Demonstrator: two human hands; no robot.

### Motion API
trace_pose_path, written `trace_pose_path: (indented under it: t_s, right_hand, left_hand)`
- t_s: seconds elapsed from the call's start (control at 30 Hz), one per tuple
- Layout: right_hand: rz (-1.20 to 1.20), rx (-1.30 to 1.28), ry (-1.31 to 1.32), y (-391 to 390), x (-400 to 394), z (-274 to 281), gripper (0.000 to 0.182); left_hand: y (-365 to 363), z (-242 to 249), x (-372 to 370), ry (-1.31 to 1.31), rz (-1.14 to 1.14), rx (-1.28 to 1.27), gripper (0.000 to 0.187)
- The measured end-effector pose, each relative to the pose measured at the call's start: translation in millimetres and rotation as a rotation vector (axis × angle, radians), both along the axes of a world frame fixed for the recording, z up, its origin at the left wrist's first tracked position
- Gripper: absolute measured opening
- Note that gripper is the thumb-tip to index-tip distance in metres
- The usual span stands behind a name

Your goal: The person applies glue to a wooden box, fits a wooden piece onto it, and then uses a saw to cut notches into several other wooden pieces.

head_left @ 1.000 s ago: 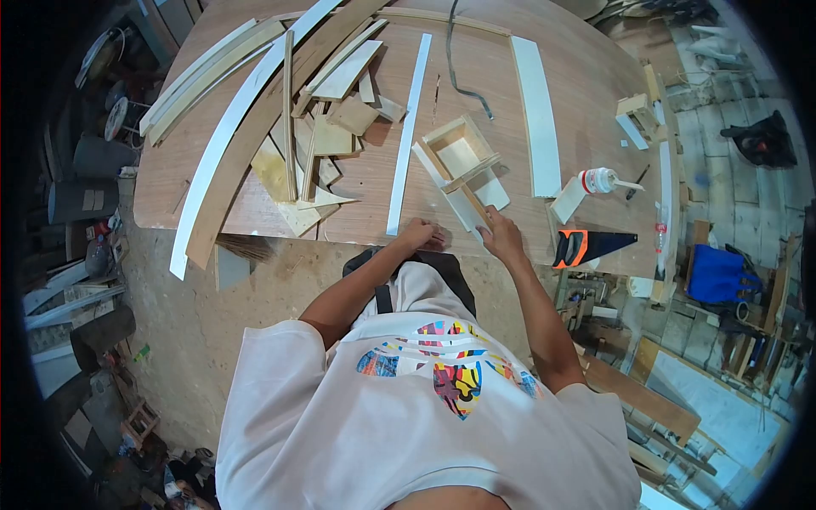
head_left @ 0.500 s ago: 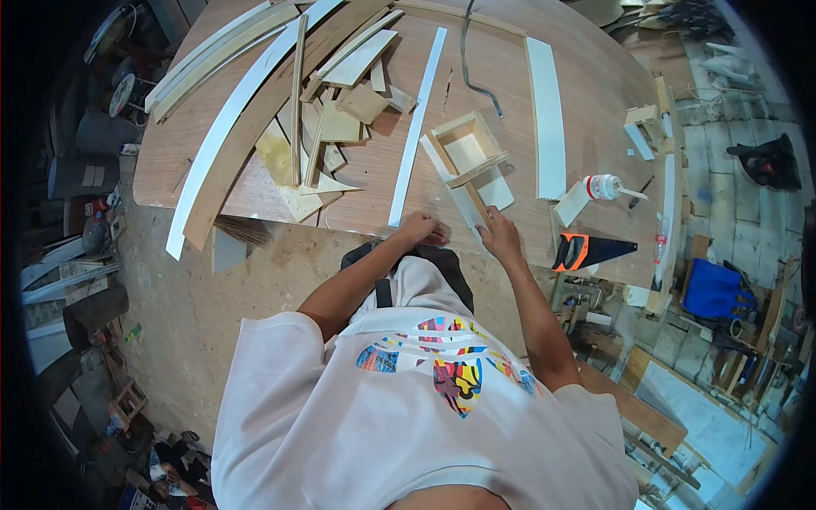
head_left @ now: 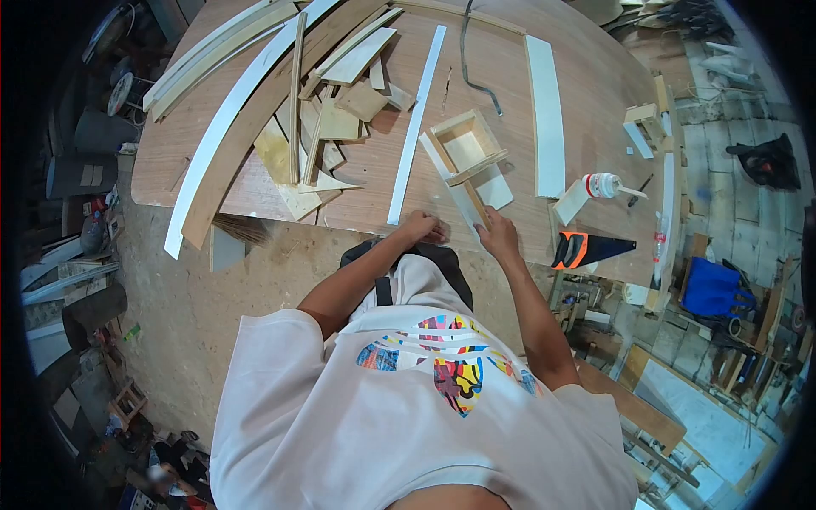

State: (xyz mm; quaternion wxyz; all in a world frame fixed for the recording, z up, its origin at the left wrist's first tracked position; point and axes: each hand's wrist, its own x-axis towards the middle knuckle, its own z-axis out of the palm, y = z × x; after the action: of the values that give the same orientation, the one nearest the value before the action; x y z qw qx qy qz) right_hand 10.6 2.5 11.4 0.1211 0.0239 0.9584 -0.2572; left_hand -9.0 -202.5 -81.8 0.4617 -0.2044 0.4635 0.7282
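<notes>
A small wooden box assembly (head_left: 465, 146) lies on the table with a strip across it and a long side board reaching toward the near edge. My right hand (head_left: 497, 234) is closed on the near end of that assembly. At the table's near edge, my left hand (head_left: 422, 228) is beside the lower end of a narrow white strip (head_left: 416, 123); its fingers are smeared and whatever they hold is hidden. A glue bottle (head_left: 602, 185) lies right of the assembly, above a handsaw (head_left: 595, 250) with an orange and black handle.
Wooden offcuts (head_left: 340, 123) and long curved boards (head_left: 229, 127) cover the table's left side. A white board (head_left: 546, 119) and a bent metal bar (head_left: 469, 68) lie farther back. A small wooden block assembly (head_left: 644, 129) stands at right. Below is a blue bag (head_left: 716, 287).
</notes>
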Motion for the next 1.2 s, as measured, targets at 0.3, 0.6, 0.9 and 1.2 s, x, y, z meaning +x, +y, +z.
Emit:
trace_pose_path:
  t_s: [0.3,0.6,0.9,1.2]
  right_hand:
    - [-0.024,0.056,-0.036,-8,2,8,0.041]
    - [-0.013,0.074,0.014,-12,6,6,0.036]
    - [0.004,0.088,-0.017,-4,5,10,0.035]
    - [0.018,0.087,-0.015,-8,4,3,0.033]
  left_hand:
    - [0,-3,2,-0.003,0.019,0.004,0.022]
    - [-3,0,3,0.029,0.006,-0.034,0.023]
    - [-6,5,8,0.051,-0.022,-0.065,0.024]
    - [-7,6,12,0.081,-0.034,-0.066,0.025]
